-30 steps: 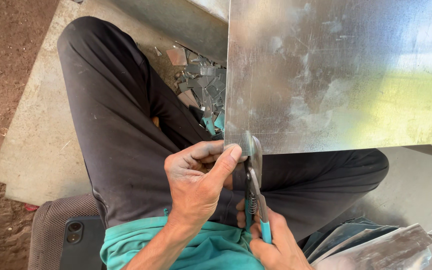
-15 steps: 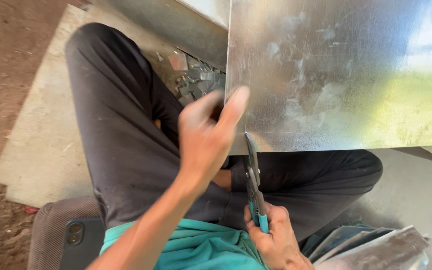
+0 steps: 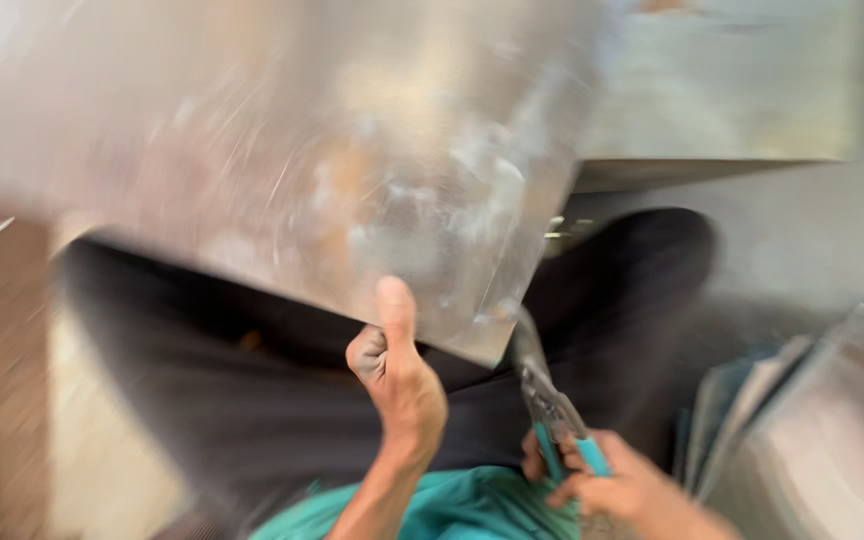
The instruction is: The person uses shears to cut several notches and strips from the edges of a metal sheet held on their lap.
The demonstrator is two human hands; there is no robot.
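Galvanised sheet metal (image 3: pixel 282 170), one large panel, dull silver with pale blotches; held tilted over the lap, lower edge slanting down to a corner near the snip blades. Head view only, heavily motion-blurred.

Left hand (image 3: pixel 397 375): closed on the panel's lower edge, thumb up flat against the face, fingers curled beneath.

Right hand (image 3: pixel 617 490): wrapped around the teal handles of tin snips (image 3: pixel 552 410); blades point up at the panel's corner. Whether the blades are biting the edge or standing just beside it is probably beyond what the blur allows.

Surroundings: dark trousers (image 3: pixel 252 400), teal shirt hem (image 3: pixel 452 515), stacked metal offcuts (image 3: pixel 812 430) at right.

Handling note, as a judgement: the pinch should sit close to the cut line to damp flutter, thumb clear of the blades; feed the sheet deep into the throat, take short bites, mind the raw edge.
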